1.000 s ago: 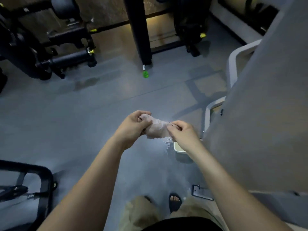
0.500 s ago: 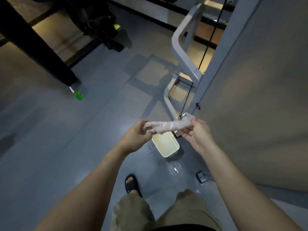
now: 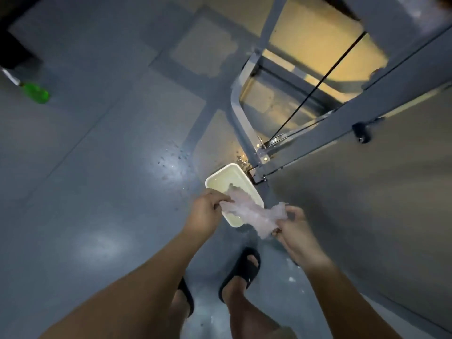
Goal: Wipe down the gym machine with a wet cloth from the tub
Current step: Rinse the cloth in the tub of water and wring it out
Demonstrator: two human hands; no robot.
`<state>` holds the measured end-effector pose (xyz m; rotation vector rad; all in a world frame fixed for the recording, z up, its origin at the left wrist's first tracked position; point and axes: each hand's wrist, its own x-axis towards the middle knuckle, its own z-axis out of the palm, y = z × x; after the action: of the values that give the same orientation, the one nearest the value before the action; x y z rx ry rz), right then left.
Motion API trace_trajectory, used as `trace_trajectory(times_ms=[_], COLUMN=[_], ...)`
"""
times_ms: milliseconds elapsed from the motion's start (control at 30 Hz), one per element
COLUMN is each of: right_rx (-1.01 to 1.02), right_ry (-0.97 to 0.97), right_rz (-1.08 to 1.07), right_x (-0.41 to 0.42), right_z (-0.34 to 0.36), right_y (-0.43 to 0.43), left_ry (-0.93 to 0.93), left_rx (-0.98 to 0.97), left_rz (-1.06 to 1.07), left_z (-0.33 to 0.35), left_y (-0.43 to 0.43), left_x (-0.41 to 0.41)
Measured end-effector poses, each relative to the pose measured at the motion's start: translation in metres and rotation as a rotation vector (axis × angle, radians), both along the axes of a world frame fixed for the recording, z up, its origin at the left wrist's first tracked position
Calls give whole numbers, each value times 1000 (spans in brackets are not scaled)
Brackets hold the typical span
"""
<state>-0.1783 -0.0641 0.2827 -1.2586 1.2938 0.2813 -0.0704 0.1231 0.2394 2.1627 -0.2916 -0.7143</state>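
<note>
Far to the left of the left hand, a green bottle (image 3: 36,93) is lying on the grey floor (image 3: 97,192). The left hand (image 3: 206,212) is pinching one end of the wet cloth (image 3: 249,211), fingers curled round it, above the near side of the cream tub (image 3: 219,185). The tub is sitting on the floor just beyond both hands, seemingly holding a little water, though blur is making that hard to judge. The cloth is stretching, bunched, across to the right hand (image 3: 293,231), which is gripping the other end between thumb and curled fingers. Beyond the right hand the gym machine (image 3: 241,123) is standing, its grey frame foot just beside the tub's far corner. Below the hands, feet in black sandals (image 3: 242,267) are standing on the floor.
</note>
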Motion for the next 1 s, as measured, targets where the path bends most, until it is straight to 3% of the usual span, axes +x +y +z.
trace_trajectory(times_ms=[100,267,433,500,667,833,1000], right_rx=[-32,-173,-186,-182,-130,-373,-389], right_ry=[66,42,166,222,131,150,227], right_rz=[55,206,634,786,834,886,952], right_x=[9,29,35,44,67,80,90], right_z=[-109,-263,-390,-422,-482,-532,-552], right_y=[-20,-45,-44,-39,-30,-28,-31], left_ry=[104,88,166,154,94,17,55], left_rx=[10,160,384,486,519,579,739], left_rz=[-63,-203,-402,-463,-577,-605,-706], left_z=[-91,-230,-339,-371,-434,-485,-498], left_y=[-16,-33,-52,-63,-98,-112,-116], left_x=[1,19,24,30,41,62,76])
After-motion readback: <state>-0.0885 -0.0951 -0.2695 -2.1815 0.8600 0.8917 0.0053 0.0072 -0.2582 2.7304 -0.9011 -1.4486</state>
